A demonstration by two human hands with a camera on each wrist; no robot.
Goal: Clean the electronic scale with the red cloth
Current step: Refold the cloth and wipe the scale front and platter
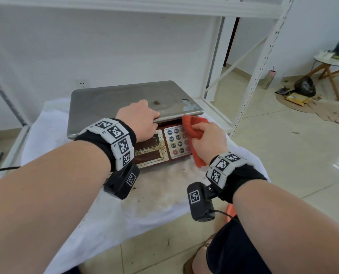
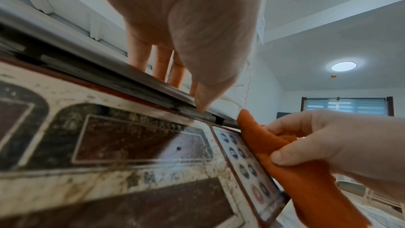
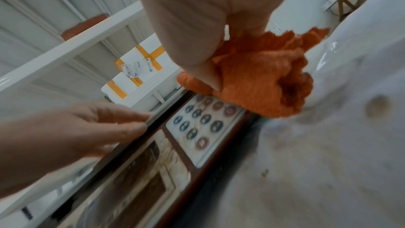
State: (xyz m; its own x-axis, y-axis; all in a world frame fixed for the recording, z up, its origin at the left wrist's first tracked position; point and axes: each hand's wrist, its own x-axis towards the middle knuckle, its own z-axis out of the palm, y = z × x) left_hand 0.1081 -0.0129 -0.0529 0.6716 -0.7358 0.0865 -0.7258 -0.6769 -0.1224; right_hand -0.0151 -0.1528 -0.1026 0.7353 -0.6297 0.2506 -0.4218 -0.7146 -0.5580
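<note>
The electronic scale [image 1: 133, 113] is set on a stained white sheet [image 1: 160, 192] spread over a low surface, and everything else is placed from it. At the scale's left end, only the bare grey steel weighing pan [image 1: 97, 107] is seen, marked farther along by a brown spot. At the middle of the pan's front edge, the left hand [image 1: 139, 119] is laid: its fingers are stretched flat over the top of the pan and the thumb is pressed against the rim from the front, so the edge is pinched lightly between them. Below that hand, the scale's grimy display panel [image 2: 140, 138] is seen, yellowed and streaked. Right of the display, the keypad [image 1: 177, 143] is partly covered by the red cloth [image 1: 194, 131], which is bunched and gripped in the curled fingers and thumb of the right hand [image 1: 208, 139]; its tip is touched to the pan's front right corner.
</note>
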